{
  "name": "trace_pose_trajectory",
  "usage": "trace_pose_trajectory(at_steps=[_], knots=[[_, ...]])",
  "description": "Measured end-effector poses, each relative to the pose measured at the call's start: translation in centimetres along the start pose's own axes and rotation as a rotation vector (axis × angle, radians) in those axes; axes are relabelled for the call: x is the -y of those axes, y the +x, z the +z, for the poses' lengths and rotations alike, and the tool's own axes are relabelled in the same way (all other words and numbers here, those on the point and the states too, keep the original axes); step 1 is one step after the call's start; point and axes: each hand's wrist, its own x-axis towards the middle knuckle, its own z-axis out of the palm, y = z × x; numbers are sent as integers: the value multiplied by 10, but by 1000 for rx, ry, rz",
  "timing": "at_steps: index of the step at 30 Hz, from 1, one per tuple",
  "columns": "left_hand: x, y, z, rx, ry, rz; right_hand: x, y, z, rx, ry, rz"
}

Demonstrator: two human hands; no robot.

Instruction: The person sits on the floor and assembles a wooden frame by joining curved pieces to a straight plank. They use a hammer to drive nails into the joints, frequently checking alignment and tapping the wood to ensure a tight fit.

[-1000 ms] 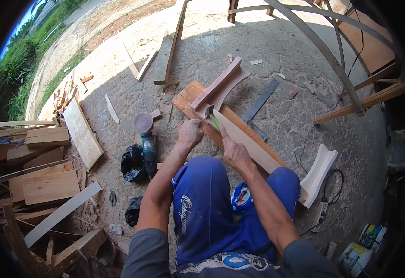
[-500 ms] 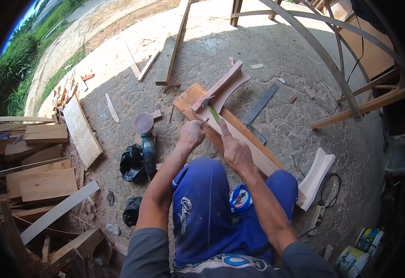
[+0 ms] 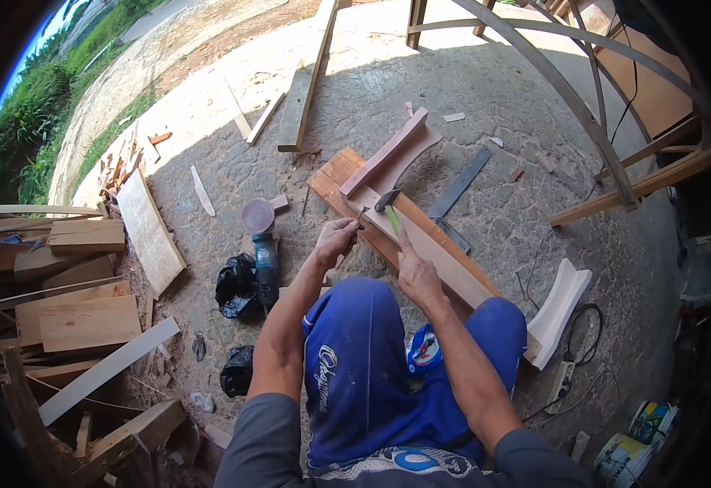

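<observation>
My right hand is closed round the green handle of a hammer. The hammer's dark head hangs over a pale board in front of my knees. To its left, my left hand pinches a thin dark nail, its tip near the board's left edge. At the far end of that board, a curved wooden piece with a raised edge lies joined or butted against it; I cannot tell which. Beneath both rests a thick brown plank.
An angle grinder and black plastic bags lie left of my knees. Wood offcuts pile up further left. A metal square, another curved wooden piece and a power strip lie right. A curved wooden frame stands far right.
The hammer's head has moved from beside the raised-edged piece, right and slightly nearer, away from the nail. My left hand has shifted slightly, still pinching the nail.
</observation>
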Motion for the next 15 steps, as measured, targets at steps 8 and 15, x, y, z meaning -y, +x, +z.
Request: trace_pose_trajectory(at_steps=[8,15], knots=[[-19,-11,2,-318,486,258,-6,3,-9,99,72,102],[-21,-12,-5,-323,550,287,7,4,-14,159,100,146]])
